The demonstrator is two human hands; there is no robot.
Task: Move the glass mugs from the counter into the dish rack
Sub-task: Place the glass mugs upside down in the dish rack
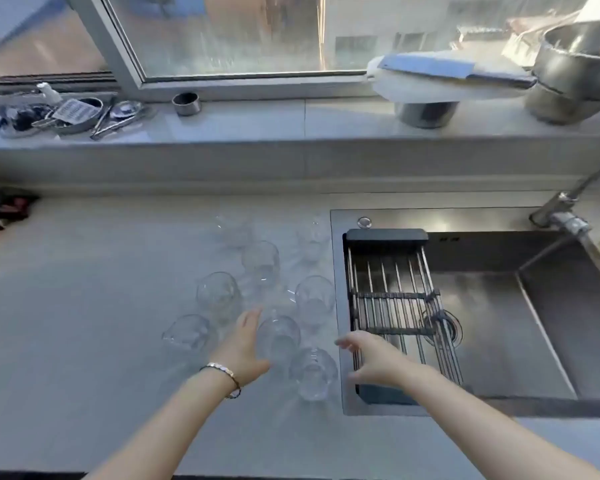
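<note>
Several clear glass mugs stand upright in a cluster on the grey counter (84, 306), left of the sink. The nearest ones are a mug (313, 374) by the sink edge and a mug (279, 336) just behind it. My left hand (243, 348), with a bracelet on its wrist, is open beside the left wall of that second mug. My right hand (371, 358) is open over the near end of the dish rack (392, 299), holding nothing. The rack, metal bars in a dark frame, spans the left part of the sink and has nothing in it.
The steel sink (499, 334) has a drain (445, 327) under the rack and a faucet (565, 213) at the right. A window ledge behind holds utensils (70, 116), a small metal cup (186, 103), a cutting board with a cleaver (444, 77) and metal bowls (575, 71).
</note>
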